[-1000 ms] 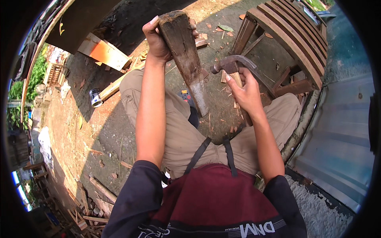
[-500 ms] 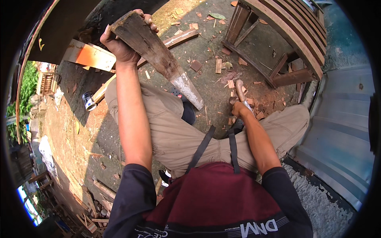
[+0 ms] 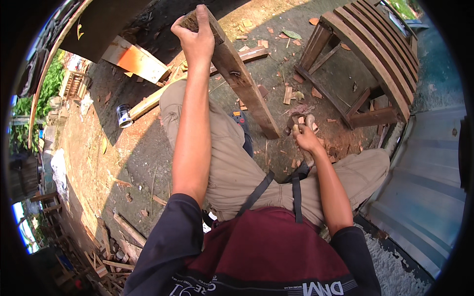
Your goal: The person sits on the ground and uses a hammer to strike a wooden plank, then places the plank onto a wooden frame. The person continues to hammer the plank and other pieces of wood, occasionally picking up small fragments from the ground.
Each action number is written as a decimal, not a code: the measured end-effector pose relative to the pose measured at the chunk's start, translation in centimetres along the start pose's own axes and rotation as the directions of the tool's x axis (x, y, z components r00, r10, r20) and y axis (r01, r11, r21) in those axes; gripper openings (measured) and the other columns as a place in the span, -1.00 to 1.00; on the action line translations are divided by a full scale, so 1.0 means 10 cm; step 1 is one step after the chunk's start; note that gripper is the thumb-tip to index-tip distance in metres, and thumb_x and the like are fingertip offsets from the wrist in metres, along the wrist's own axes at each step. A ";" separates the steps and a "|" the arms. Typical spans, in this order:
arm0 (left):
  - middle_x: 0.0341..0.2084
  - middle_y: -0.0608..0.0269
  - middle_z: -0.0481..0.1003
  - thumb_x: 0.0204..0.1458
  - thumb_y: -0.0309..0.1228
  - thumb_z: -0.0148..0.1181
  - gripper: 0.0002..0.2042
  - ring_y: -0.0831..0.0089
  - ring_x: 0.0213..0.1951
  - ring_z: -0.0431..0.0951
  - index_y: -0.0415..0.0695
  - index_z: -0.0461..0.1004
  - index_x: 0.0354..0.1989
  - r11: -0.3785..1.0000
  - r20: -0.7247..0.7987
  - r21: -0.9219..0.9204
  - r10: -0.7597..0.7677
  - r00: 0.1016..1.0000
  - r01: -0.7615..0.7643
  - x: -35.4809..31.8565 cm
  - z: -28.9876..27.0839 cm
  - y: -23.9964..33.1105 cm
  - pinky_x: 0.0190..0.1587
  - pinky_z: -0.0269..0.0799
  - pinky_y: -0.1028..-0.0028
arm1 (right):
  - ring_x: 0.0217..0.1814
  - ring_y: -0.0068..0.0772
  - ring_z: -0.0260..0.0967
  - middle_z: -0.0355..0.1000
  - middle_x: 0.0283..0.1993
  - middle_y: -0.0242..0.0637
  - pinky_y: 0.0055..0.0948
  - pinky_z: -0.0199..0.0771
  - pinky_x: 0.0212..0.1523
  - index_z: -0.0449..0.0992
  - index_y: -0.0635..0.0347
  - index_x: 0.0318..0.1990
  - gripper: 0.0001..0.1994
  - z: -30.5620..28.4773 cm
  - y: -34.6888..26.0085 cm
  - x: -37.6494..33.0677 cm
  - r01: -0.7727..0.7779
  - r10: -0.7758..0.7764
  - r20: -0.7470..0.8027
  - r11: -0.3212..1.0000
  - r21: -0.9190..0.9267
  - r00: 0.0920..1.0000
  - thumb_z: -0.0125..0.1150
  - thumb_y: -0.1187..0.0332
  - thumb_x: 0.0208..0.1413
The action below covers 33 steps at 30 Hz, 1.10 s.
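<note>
My left hand (image 3: 197, 42) grips the top end of a long, weathered wooden board (image 3: 242, 84), thumb over its end. The board slants down to the right, and its lower end hangs or rests near the ground between my legs; contact cannot be made out. A dark hole or knot marks its face. To the right of that lower end, my right hand (image 3: 307, 139) is closed around a wooden-handled tool (image 3: 310, 120). The handle's rounded end shows above my fingers; its working end is mostly hidden by my hand and forearm.
A slatted wooden bench (image 3: 363, 59) stands at the far right, beside a metal sheet (image 3: 419, 182). Wood chips (image 3: 288, 94) litter the ground. At the left are an open can (image 3: 124, 116), an orange-stained plank (image 3: 136, 61) and scrap wood (image 3: 130, 229).
The board has turned in my left hand, hiding its white-patched face, and its lower end has shifted right. My right hand has turned with the tool. The whole view has shifted slightly.
</note>
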<state>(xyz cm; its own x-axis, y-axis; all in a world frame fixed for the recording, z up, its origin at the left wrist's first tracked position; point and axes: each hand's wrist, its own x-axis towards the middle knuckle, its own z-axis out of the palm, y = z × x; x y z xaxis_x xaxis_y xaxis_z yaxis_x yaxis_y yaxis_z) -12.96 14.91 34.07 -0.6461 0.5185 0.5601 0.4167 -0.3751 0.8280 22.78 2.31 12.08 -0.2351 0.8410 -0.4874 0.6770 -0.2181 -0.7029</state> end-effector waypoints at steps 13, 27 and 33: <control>-0.26 0.04 0.59 0.05 -0.31 0.37 -0.60 0.31 -0.27 0.64 -0.23 0.37 -0.04 0.819 0.295 -0.466 -0.212 0.932 0.334 -0.05 0.09 0.16 -0.17 0.59 0.33 | -0.66 -0.71 0.19 0.27 -0.51 -0.46 -0.56 0.18 -0.72 0.36 0.20 -0.12 -0.74 0.12 -1.41 -0.94 0.179 -0.080 -0.165 0.624 0.761 0.983 0.14 0.17 0.35; -0.27 0.11 0.56 0.27 0.14 -0.02 -0.36 0.30 -0.25 0.61 -0.32 0.43 0.06 0.766 0.581 -0.467 -0.110 0.806 0.441 -0.17 -0.11 0.36 -0.11 0.60 0.30 | 0.20 -0.19 0.38 0.43 0.17 0.08 -0.35 0.31 0.22 0.08 0.49 0.40 -0.36 0.16 -1.54 -1.05 0.318 -0.236 -0.313 0.917 0.243 0.920 0.16 0.32 0.29; -0.23 0.09 0.55 0.17 0.41 -0.25 -0.13 0.24 -0.19 0.59 -0.30 0.44 0.08 0.710 0.605 -0.462 -0.185 0.775 0.531 -0.32 -0.16 0.56 -0.06 0.54 0.24 | -0.60 -0.68 0.18 0.29 -0.37 -0.39 -0.61 0.20 -0.65 0.24 0.28 0.26 -0.55 0.19 -1.68 -1.07 0.318 -0.112 -0.313 0.574 0.755 0.943 0.11 0.21 0.37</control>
<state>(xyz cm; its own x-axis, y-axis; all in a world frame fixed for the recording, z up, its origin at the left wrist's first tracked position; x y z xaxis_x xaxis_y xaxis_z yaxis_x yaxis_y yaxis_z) -9.63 9.94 36.87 -0.1913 0.9358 0.2962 -0.3425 -0.3465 0.8733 12.62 -3.95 28.13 -0.0794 0.9724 -0.2193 -0.2129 -0.2315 -0.9493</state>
